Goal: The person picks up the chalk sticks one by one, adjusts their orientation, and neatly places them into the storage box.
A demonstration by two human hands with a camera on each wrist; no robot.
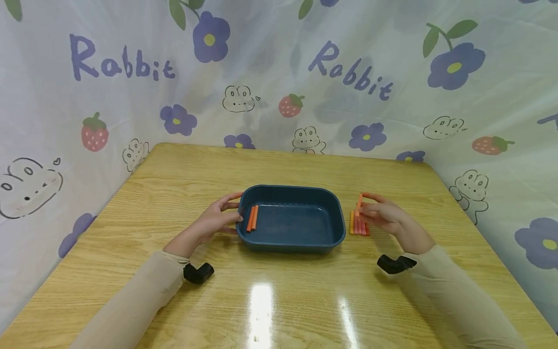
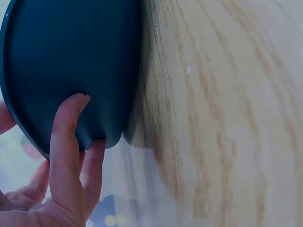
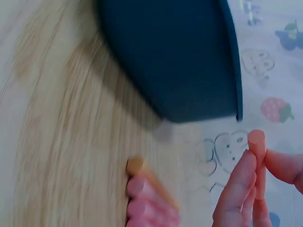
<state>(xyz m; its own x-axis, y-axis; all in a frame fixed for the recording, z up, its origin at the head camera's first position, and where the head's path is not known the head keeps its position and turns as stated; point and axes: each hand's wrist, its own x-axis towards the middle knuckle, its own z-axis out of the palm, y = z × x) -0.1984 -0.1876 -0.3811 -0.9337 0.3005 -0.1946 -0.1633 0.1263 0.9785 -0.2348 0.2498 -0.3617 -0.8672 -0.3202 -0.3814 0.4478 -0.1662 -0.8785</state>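
A dark blue rectangular box without a lid stands on the table, with a red-orange stick and an orange stick lying at its left end. My left hand grips the box's left end, one digit at the rim and other fingers against the outer wall. To the right of the box, my right hand pinches a light orange chalk-like stick between thumb and fingers. Below it lies a row of similar sticks: a yellow-orange one, pink ones and a red one partly hidden by the hand.
The wooden table carries the box and sticks. Behind and at both sides hangs a white curtain printed with rabbits, flowers and strawberries. A black wrist piece is worn on the left arm, another on the right.
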